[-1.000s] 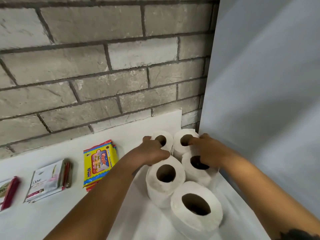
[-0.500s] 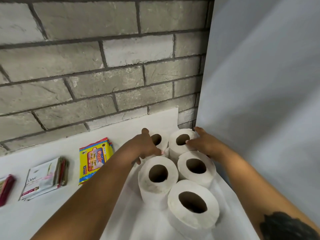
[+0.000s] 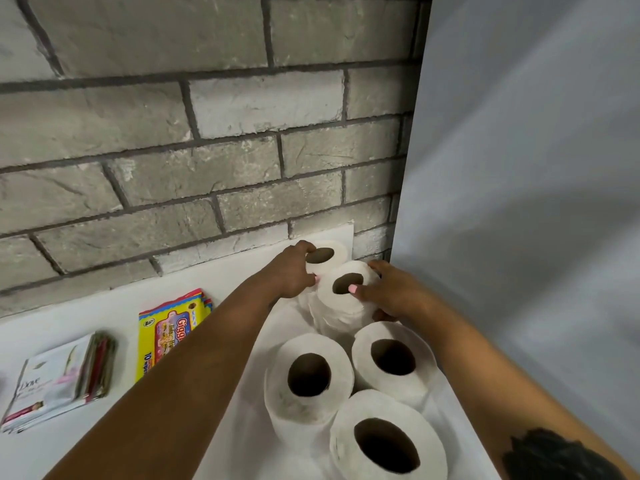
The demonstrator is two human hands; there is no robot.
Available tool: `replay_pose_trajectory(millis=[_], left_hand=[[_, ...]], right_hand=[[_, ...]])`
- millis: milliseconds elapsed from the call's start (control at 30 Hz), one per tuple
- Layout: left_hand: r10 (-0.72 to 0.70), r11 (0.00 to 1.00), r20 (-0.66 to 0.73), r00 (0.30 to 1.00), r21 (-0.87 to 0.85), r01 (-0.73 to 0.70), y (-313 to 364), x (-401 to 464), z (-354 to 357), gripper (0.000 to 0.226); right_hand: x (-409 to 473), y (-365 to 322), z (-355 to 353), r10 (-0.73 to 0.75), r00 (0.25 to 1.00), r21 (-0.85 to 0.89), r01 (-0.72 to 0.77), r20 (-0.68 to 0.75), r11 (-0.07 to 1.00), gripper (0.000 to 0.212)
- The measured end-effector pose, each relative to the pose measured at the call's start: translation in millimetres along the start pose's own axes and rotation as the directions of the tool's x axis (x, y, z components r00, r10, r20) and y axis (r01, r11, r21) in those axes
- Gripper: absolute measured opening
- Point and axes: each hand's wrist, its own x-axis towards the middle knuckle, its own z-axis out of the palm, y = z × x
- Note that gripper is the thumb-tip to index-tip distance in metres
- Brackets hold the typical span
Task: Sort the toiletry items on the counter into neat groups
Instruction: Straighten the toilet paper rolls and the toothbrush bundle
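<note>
Several white toilet paper rolls stand upright in a cluster at the counter's right end. My left hand (image 3: 292, 273) grips the far-left roll (image 3: 330, 256) by its side, thumb at its top rim. My right hand (image 3: 388, 294) grips the roll beside it (image 3: 341, 299), thumb on its top edge and fingers round its right side. Three more rolls stand nearer me: one at front left (image 3: 308, 379), one at right (image 3: 393, 362), one closest (image 3: 384, 441).
A yellow wet-wipes pack (image 3: 166, 327) lies left of my left forearm. A stack of Dove sachets (image 3: 59, 382) lies further left. The white counter (image 3: 104, 427) meets a grey brick wall (image 3: 207, 133) behind and a white panel (image 3: 519, 202) on the right.
Both hands moved from the rolls' tops to the sides of the two back rolls. The view shifted closer, so the rolls sit a little lower right.
</note>
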Motion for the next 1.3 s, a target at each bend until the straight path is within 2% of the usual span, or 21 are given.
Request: replay_pose_trajectory(millis=[100, 233, 300, 333, 400, 467, 567, 667, 733, 833, 900, 1000, 1100, 1300], left_hand=[[0.000, 0.997, -0.056, 0.998, 0.073, 0.004, -4, 0, 3, 0.063], [-0.039, 0.999, -0.069, 0.997, 0.029, 0.041, 7, -33, -7, 0.074], [-0.085, 0.996, 0.031, 0.996, -0.021, 0.086, 20, -65, -21, 0.083], [-0.110, 0.993, 0.124, 0.986, -0.019, 0.113, 26, -82, -27, 0.088], [-0.146, 0.988, 0.307, 0.940, 0.094, 0.123, 35, -117, -31, 0.105], [-0.157, 0.970, 0.368, 0.916, 0.230, 0.074, 35, -142, -22, 0.116], [-0.154, 0.975, 0.325, 0.933, 0.201, 0.091, 31, -154, -6, 0.105], [-0.161, 0.982, 0.238, 0.958, 0.138, 0.131, 24, -144, 0, 0.078], [-0.169, 0.980, 0.145, 0.975, 0.131, 0.150, 19, -135, -1, 0.070], [-0.252, 0.967, 0.008, 0.968, 0.037, 0.252, 11, -117, -5, 0.069], [-0.288, 0.958, -0.050, 0.956, -0.035, 0.286, 9, -103, -8, 0.056], [-0.295, 0.956, -0.113, 0.949, -0.046, 0.291, 8, -84, -10, 0.042], [-0.291, 0.956, -0.163, 0.943, -0.073, 0.283, 7, -70, -9, 0.040], [-0.303, 0.953, -0.203, 0.931, -0.075, 0.294, 3, -59, -2, 0.070]], right_hand=[[-2, -2, -1, 0.005, 1.000, -0.015, -0.005, 0.015, 1.000, 0.062], [-30, 1, -15, -0.018, 1.000, -0.027, 0.018, -0.004, 0.999, 0.064], [-54, 6, -24, -0.040, 0.999, -0.004, 0.040, 0.037, 0.999, 0.063], [-66, 8, -27, -0.040, 0.996, -0.006, 0.040, 0.080, 0.999, 0.062], [-86, 13, -26, -0.017, 0.989, -0.074, 0.029, 0.147, 0.997, 0.061], [-94, 18, -20, -0.003, 0.992, -0.198, 0.028, 0.123, 0.980, 0.057], [-95, 24, -11, -0.022, 1.000, -0.308, 0.020, -0.002, 0.951, 0.046], [-90, 30, -5, -0.020, 0.992, -0.264, -0.015, -0.127, 0.964, 0.030], [-85, 31, -1, -0.041, 0.981, -0.272, -0.011, -0.187, 0.962, 0.018], [-74, 29, 2, -0.071, 0.971, -0.268, 0.007, -0.230, 0.964, 0.023], [-68, 26, 2, -0.087, 0.965, -0.293, 0.011, -0.248, 0.956, 0.029], [-61, 25, 3, -0.113, 0.957, -0.333, 0.018, -0.266, 0.943, 0.029], [-59, 26, 4, -0.123, 0.954, -0.329, 0.028, -0.272, 0.944, 0.029], [-55, 28, 6, -0.159, 0.943, -0.295, 0.069, -0.293, 0.953, 0.029]])
